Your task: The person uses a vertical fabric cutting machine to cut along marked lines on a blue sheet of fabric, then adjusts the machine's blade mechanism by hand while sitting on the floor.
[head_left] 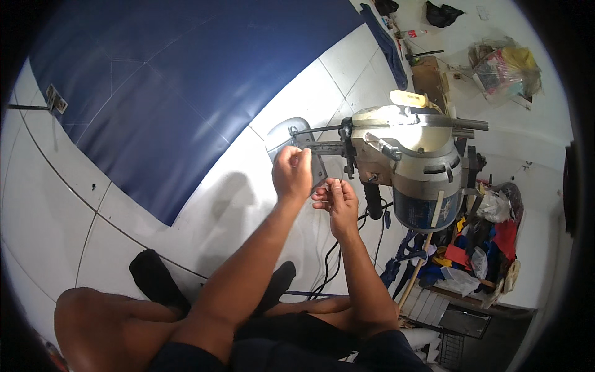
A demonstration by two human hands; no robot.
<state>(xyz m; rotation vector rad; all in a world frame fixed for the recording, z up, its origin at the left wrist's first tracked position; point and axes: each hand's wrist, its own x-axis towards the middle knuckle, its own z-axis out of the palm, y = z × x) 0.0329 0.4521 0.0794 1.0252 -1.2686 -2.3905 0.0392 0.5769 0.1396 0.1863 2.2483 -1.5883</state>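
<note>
A straight-knife cloth cutting machine (427,180) is on the tiled floor in front of me, with a silver and blue motor housing. Its upright blade guide (325,149) runs leftward in the picture to a grey base plate (282,131). My left hand (294,176) is closed, fingers curled, at the guide's end over the base plate. Just right of it, my right hand (338,203) has thumb and forefinger pinched together beside the plate's near edge. Whatever either hand holds is too small or hidden to name. A black handle (372,199) projects from the machine near my right hand.
Dark blue sheet material (155,80) with pale drawn lines covers the far-left floor. Black cables (331,254) trail beside my legs. A wooden stick (414,282) leans near the motor. Scraps and plastic bags (474,254) lie piled at right; another bag (507,68) lies far right.
</note>
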